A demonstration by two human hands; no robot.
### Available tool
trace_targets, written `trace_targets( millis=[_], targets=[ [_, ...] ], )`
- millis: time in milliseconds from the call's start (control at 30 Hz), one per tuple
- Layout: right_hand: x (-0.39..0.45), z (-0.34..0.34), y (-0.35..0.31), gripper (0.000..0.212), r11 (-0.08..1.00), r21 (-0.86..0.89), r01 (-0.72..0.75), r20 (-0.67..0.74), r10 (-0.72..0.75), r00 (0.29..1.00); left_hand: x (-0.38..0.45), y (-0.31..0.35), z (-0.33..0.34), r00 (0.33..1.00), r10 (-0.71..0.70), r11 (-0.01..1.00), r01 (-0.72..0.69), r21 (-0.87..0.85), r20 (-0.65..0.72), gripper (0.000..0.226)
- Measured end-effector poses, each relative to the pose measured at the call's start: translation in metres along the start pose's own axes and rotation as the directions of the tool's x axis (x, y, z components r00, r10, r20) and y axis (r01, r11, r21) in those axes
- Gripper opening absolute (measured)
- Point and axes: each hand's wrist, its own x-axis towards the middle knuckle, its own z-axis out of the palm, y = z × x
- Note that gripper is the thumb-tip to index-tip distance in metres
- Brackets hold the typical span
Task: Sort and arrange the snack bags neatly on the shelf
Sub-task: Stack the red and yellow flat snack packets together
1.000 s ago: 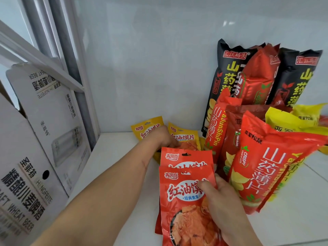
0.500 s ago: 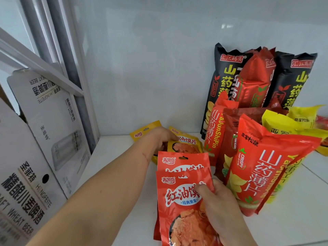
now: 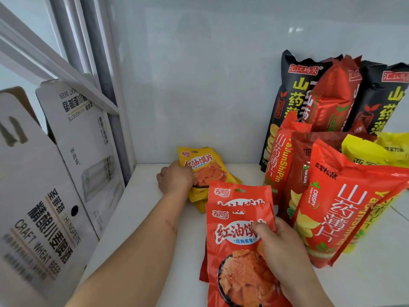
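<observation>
A retail setting, most probably a small shop or its stockroom, is indicated. A white shelf [image 3: 365, 282] backed by a plain white panel is stocked with many sealed snack packets of a few repeated kinds: tall black bags [image 3: 290, 103] set upright against the back panel, large red yam-slice bags [image 3: 345, 209] leaned in front, yellow pouches [image 3: 205, 165] and red pouches [image 3: 236, 235] in small stacks. Duplicate commercial packaging is thus shown in quantity. At the left, white cardboard cartons [image 3: 44, 213] printed "CRAFT WHEAT BEER" are seen beside a grey metal upright [image 3: 104, 85].
</observation>
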Motion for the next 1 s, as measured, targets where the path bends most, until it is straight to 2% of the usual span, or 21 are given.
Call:
trace_targets(
  millis=[67,133,200,300,367,467,667,767,933,1000],
  targets=[
    [0.002,0.0,0.002,0.022,1.0,0.0,-0.002,-0.001,0.002,1.0,-0.001,0.004,0.0,1.0,-0.024,0.978,0.025,-0.206,0.006,0.026],
    [0.003,0.001,0.004,0.024,1.0,0.005,0.004,0.002,-0.004,1.0,-0.004,0.011,-0.003,0.998,-0.057,0.914,0.068,-0.4,0.041,0.015],
    [0.004,0.001,0.005,0.022,1.0,0.022,0.009,0.002,-0.009,1.0,-0.006,0.016,-0.003,0.992,-0.074,0.864,0.116,-0.491,0.104,0.005],
    [0.004,0.0,0.007,0.021,0.998,0.06,0.011,0.009,-0.011,1.0,-0.001,0.013,0.004,0.962,-0.105,0.766,0.24,-0.597,0.253,0.008],
    [0.005,0.001,0.009,0.02,0.997,0.068,0.029,-0.001,-0.029,1.0,-0.005,0.013,0.005,0.954,-0.098,0.72,0.265,-0.641,0.284,0.012],
    [0.006,0.0,0.01,0.019,0.995,0.092,0.044,0.013,-0.046,0.999,-0.022,0.018,0.0,0.968,-0.078,0.702,0.222,-0.677,0.237,0.02],
    [0.006,-0.002,0.01,0.019,0.992,0.095,0.088,0.049,-0.093,0.994,-0.037,0.008,-0.018,0.987,-0.075,0.72,0.153,-0.677,0.144,0.017],
    [0.005,-0.004,0.009,0.015,0.987,0.107,0.119,0.052,-0.125,0.991,-0.046,0.002,-0.036,0.994,-0.076,0.687,0.113,-0.717,0.084,0.018],
    [-0.004,-0.007,0.008,0.016,0.976,0.155,0.152,0.098,-0.168,0.981,-0.061,-0.015,-0.067,0.996,-0.065,0.655,0.091,-0.75,0.064,0.019],
    [-0.011,-0.012,0.008,0.017,0.97,0.181,0.159,0.118,-0.182,0.976,-0.068,-0.023,-0.077,0.994,-0.06,0.639,0.111,-0.761,0.095,0.016]
  ],
)
